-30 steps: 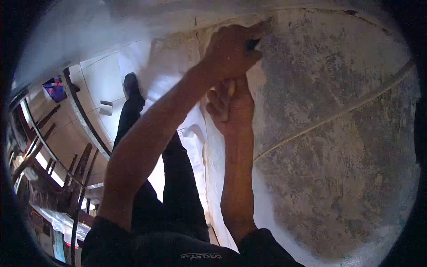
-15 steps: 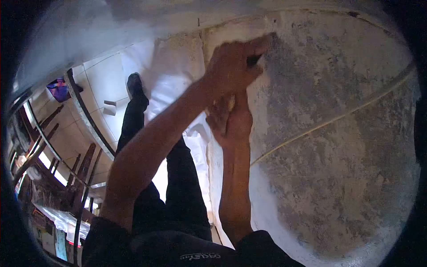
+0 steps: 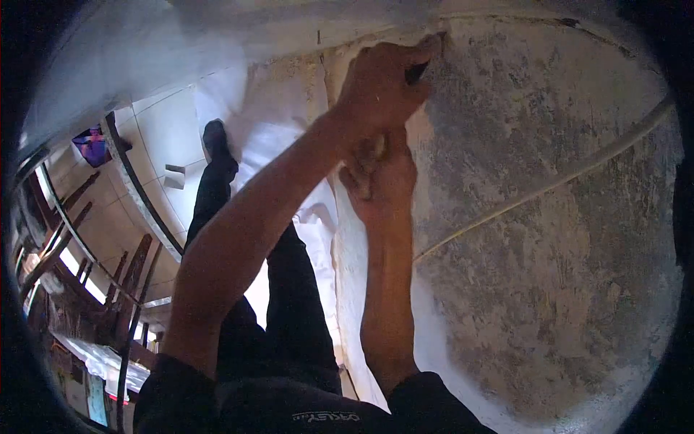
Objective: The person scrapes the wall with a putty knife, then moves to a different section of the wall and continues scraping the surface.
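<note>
My left hand (image 3: 387, 83) is raised against the mottled wall (image 3: 520, 275), its fingers closed and pointing to the upper right. A small dark patch shows between the thumb and fingers; whether it is an object or a shadowed gap I cannot make out. Directly beneath, my right hand (image 3: 379, 170) has its fingers curled in, close to or touching the left wrist. Whatever it grips, if anything, is hidden. The wall surface beside both hands is grey and patchy, with pale scuffed areas.
A pale cable or thin pipe (image 3: 549, 192) runs diagonally across the wall. White sheeting (image 3: 271, 152) lies on the tiled floor by my legs. A curved metal bar (image 3: 141, 192), wooden furniture (image 3: 134, 278), a purple bag (image 3: 92, 147) and a small grey piece (image 3: 174, 176) are at left.
Both hands have shifted a little upward along the wall, the left one reaching nearer its upper edge. The fingers remain closed.
</note>
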A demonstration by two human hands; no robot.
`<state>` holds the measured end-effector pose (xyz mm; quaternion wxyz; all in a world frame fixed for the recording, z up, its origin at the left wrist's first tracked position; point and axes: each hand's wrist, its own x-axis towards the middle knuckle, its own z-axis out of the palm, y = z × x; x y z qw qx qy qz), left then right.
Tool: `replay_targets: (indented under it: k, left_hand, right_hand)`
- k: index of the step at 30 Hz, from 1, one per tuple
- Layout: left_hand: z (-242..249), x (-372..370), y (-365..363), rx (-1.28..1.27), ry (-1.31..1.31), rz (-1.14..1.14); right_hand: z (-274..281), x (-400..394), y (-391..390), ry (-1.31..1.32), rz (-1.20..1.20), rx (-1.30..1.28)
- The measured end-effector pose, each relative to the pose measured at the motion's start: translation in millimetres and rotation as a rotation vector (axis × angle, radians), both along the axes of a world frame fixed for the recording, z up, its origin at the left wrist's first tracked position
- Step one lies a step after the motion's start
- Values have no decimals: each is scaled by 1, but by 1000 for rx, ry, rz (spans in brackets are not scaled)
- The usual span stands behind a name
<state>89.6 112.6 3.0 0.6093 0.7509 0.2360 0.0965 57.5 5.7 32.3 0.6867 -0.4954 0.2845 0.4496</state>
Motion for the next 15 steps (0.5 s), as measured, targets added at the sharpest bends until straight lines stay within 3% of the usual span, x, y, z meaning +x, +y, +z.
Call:
replay_targets:
  k: [3, 6, 9, 12, 15]
  left_hand:
    - [-5, -13, 0, 37, -7, -74]
    - [-5, -35, -20, -4, -205, -36]
    - [6, -43, -33, -121, -245, 8]
    - [5, -41, -31, -20, -269, -1]
    - [6, -37, -19, -41, -64, -149]
  right_hand:
    - [-9, -9, 7, -113, 21, 82]
    - [14, -21, -6, -8, -4, 6]
    - [20, -26, -16, 61, -14, -47]
    - [9, -27, -28, 27, -36, 118]
    - [4, -27, -20, 9, -15, 123]
